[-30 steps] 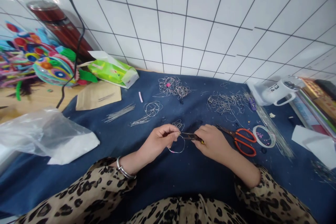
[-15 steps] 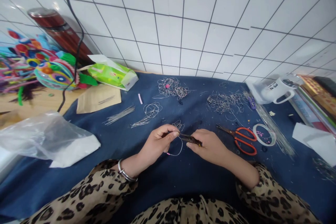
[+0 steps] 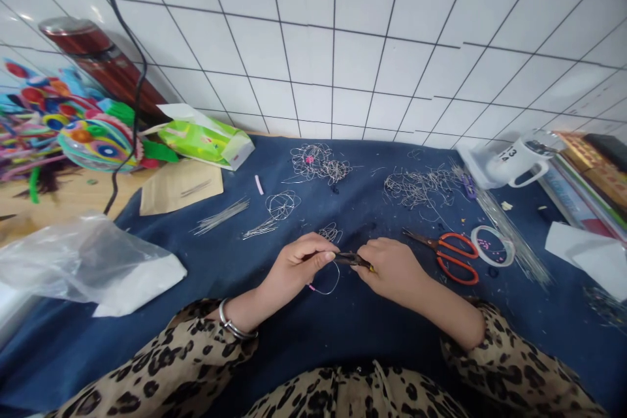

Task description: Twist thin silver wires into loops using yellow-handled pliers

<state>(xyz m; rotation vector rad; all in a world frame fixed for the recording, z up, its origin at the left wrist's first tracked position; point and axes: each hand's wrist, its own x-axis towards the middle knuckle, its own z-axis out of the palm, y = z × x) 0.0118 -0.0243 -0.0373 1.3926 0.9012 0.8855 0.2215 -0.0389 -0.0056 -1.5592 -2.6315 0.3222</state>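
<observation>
Between thumb and fingers, my left hand (image 3: 302, 266) pinches a thin wire (image 3: 337, 282) that hangs in a loop below, with small pink beads (image 3: 312, 287) on it. My right hand (image 3: 392, 269) is closed round the handles of dark pliers (image 3: 349, 258). The pliers' jaws point left and meet the wire at my left fingertips; whether they grip it is too small to tell. Just beyond my hands lies a small coil of wire (image 3: 331, 232). Orange-handled scissors (image 3: 456, 256) rest to the right of my right hand.
Tangled wire (image 3: 418, 188) and cut wire lengths (image 3: 223, 217) lie on the dark blue cloth (image 3: 372, 353). A clear ring-shaped dish (image 3: 512, 255) of pink beads is beside the scissors. A white mug (image 3: 519, 162) stands at right, a plastic bag (image 3: 88, 255) at left. A tiled wall closes the back.
The pliers' jaws have come slightly nearer my left fingertips and tilt less. My hands otherwise stay in place, and the whole view has shifted a little.
</observation>
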